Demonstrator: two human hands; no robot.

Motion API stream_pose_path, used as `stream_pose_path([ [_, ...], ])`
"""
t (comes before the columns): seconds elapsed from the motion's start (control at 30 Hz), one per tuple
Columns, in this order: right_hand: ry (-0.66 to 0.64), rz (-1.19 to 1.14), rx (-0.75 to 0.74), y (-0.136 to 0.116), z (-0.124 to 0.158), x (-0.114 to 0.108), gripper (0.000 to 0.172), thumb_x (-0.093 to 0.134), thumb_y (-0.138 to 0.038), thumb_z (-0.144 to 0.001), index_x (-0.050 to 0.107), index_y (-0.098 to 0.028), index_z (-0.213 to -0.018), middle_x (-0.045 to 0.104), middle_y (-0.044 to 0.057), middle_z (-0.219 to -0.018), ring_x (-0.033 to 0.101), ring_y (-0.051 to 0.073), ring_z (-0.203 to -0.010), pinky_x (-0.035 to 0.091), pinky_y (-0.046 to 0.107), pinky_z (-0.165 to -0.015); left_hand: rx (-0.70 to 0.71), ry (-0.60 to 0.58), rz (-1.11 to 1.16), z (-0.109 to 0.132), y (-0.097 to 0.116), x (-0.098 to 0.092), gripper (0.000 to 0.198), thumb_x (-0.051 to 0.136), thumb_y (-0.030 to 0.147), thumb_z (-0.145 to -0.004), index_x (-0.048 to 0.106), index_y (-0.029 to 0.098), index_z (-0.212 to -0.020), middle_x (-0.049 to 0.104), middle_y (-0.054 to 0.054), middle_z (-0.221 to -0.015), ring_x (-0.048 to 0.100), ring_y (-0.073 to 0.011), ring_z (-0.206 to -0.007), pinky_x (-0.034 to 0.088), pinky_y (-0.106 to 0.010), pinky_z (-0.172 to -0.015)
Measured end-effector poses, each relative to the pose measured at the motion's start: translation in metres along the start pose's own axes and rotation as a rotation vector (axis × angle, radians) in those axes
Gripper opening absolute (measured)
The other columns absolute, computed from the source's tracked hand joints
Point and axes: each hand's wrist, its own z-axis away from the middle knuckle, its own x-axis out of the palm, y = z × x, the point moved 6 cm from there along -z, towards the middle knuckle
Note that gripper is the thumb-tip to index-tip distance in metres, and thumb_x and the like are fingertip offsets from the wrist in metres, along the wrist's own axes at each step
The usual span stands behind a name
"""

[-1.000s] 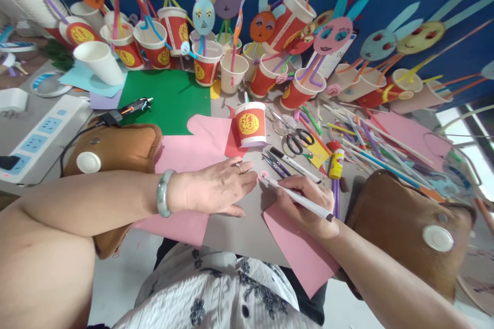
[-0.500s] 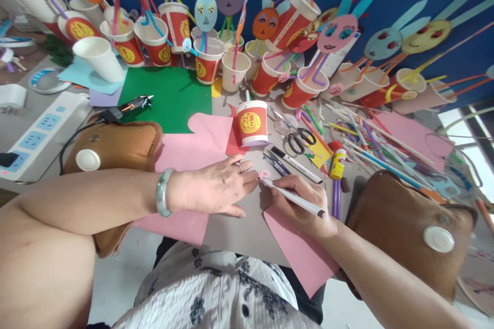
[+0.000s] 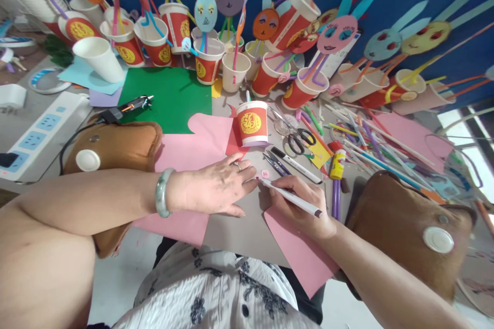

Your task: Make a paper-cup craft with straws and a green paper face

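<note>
My left hand (image 3: 216, 187) lies flat on the grey table (image 3: 247, 226), fingers stretched out, fingertips pressing beside a tiny pink paper disc (image 3: 265, 174). My right hand (image 3: 303, 205) grips a white pen (image 3: 293, 198) with its tip at that disc. A red paper cup (image 3: 251, 123) stands upright just beyond the disc, on a pink paper sheet (image 3: 196, 144). Another pink sheet (image 3: 301, 254) lies under my right wrist. A pale green bangle (image 3: 162, 193) circles my left wrist.
Scissors (image 3: 297, 139), a glue stick (image 3: 336, 162), a black marker (image 3: 295, 163) and several straws lie to the right. Many red and white cups with paper bunny faces line the back. Green paper (image 3: 170, 97), a glue gun (image 3: 131, 107) and a power strip (image 3: 38, 133) sit left. Brown padded armrests flank me.
My right hand and pen shifted slightly left and down, with the pen tip moving on the pink disc. My left hand stayed pressed flat.
</note>
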Motion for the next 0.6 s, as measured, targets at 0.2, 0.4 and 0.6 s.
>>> stream_pose_path([
  [0.2, -0.03, -0.026, 0.016, 0.0007, 0.0, 0.0013, 0.007, 0.062, -0.023, -0.088, 0.062, -0.021, -0.081, 0.069, -0.001, -0.062, 0.062, 0.011, -0.047, 0.047, 0.021, -0.046, -0.008, 0.021, 0.012, 0.0006, 0.0, 0.0002, 0.075, 0.07, 0.055, -0.087, 0.047, 0.01, -0.143, 0.059, -0.018, -0.13, 0.051, -0.0334, -0.127, 0.029, -0.049, -0.117],
  [0.4, -0.038, -0.027, 0.017, 0.0, -0.0008, 0.0006, 0.006, 0.06, -0.022, -0.087, 0.06, -0.021, -0.081, 0.067, -0.001, -0.059, 0.059, 0.01, -0.044, 0.045, 0.02, -0.044, -0.008, 0.002, -0.013, 0.0005, 0.0007, 0.0014, 0.071, 0.067, 0.057, -0.088, 0.051, 0.009, -0.138, 0.059, -0.018, -0.127, 0.051, -0.0334, -0.127, 0.028, -0.048, -0.118],
  [0.6, -0.042, -0.048, 0.016, 0.0003, -0.0003, 0.0, 0.005, 0.061, -0.023, -0.086, 0.061, -0.021, -0.082, 0.067, -0.002, -0.059, 0.059, 0.01, -0.044, 0.045, 0.02, -0.044, 0.008, -0.029, -0.04, 0.0007, 0.0002, 0.0035, 0.07, 0.063, 0.059, -0.09, 0.052, 0.007, -0.137, 0.058, -0.019, -0.131, 0.05, -0.0347, -0.127, 0.027, -0.051, -0.118],
])
